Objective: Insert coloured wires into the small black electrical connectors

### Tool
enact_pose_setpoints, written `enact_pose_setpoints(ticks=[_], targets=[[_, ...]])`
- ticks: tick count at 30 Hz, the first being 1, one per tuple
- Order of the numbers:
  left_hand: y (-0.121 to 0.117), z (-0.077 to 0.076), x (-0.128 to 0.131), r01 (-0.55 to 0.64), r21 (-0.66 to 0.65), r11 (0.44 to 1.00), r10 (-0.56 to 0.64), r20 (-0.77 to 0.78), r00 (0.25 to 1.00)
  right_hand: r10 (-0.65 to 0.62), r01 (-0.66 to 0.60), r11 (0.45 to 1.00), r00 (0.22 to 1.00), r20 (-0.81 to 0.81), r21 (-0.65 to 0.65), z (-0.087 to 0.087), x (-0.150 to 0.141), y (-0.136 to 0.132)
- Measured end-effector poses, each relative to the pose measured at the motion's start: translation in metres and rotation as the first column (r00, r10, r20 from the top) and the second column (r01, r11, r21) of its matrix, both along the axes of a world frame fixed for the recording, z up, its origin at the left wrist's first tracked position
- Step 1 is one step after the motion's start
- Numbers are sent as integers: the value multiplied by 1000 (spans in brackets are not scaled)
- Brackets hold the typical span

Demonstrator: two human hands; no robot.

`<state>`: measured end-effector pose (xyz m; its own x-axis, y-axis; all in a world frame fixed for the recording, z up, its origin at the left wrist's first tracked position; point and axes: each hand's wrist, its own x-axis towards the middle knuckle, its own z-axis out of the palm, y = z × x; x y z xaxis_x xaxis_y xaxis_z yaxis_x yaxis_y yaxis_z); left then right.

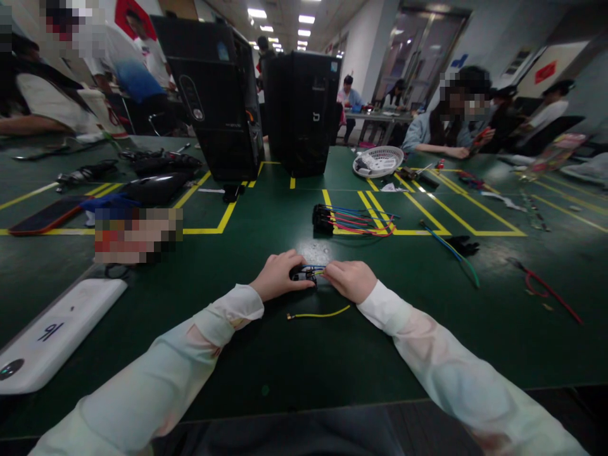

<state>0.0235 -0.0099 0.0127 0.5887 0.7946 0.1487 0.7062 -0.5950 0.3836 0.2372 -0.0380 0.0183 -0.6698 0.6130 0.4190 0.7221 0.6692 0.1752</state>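
Observation:
My left hand (pixel 284 273) is closed around a small black connector block (pixel 299 273) just above the green table. From its right side, blue and yellow wires (pixel 314 268) run to my right hand (pixel 350 278), whose fingertips pinch them. The fingers cover much of the block and the wire ends. Below my hands lies a loose yellow wire (pixel 323 313) with a metal terminal at its left end. Farther away sits a group of black connectors (pixel 323 219), with red and blue wires trailing right.
Two black computer cases (pixel 218 95) stand at the back. A white basket (pixel 379 161) is right of them. Green, blue and yellow wires (pixel 456 253) and a red wire (pixel 553 294) lie at right. At left is a white device (pixel 71 329). Across the table sits a person (pixel 456 120).

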Motion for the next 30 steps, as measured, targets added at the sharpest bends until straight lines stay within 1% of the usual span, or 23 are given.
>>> enact_pose_setpoints(ticks=[3, 7, 9, 11, 14, 16, 18, 21, 22, 24, 27, 28, 30], targets=[[0, 0, 0, 4, -6, 1000, -4, 0, 1000, 18, -18, 1000, 1000, -3, -11, 0, 0, -1], [0, 0, -1, 7, -4, 1000, -7, 2, 1000, 84, -84, 994, 996, -1, -75, 2, 4, 1], [0, 0, -1, 13, -2, 1000, -13, 0, 1000, 92, -93, 991, 996, -9, -97, 3, 5, 1], [0, 0, 0, 18, 0, 1000, -18, -5, 1000, 56, -57, 994, 998, -18, -96, 3, 3, 1], [1, 0, 0, 18, -1, 1000, -18, -14, 1000, -51, 48, 996, 998, -37, -74, 3, -1, -1], [1, 0, 1, 13, -3, 1000, -13, -18, 1000, -95, 92, 993, 994, -48, -70, 3, -2, -2], [1, 1, 1, 9, -3, 1000, -9, -18, 1000, -71, 67, 994, 997, -44, -85, 3, -2, -3], [0, 1, 0, 9, 1, 1000, -9, -13, 1000, 26, -30, 991, 999, -34, -127, 4, 1, -1], [0, 1, 0, 12, 1, 1000, -12, -12, 1000, 38, -42, 990, 999, -36, -134, 5, 2, -1], [0, 1, 0, 16, 3, 1000, -16, -10, 1000, 2, -9, 991, 999, -51, -133, 5, 1, -1], [1, 0, 0, 20, 8, 1000, -19, -6, 1000, -107, 94, 988, 989, -101, -122, 4, -2, -2], [1, 0, 0, 20, 9, 1000, -19, -5, 1000, -126, 111, 986, 985, -116, -124, 4, -3, -3], [1, 0, 1, 18, 11, 1000, -18, -9, 1000, -121, 104, 986, 985, -127, -130, 4, -3, -3]])
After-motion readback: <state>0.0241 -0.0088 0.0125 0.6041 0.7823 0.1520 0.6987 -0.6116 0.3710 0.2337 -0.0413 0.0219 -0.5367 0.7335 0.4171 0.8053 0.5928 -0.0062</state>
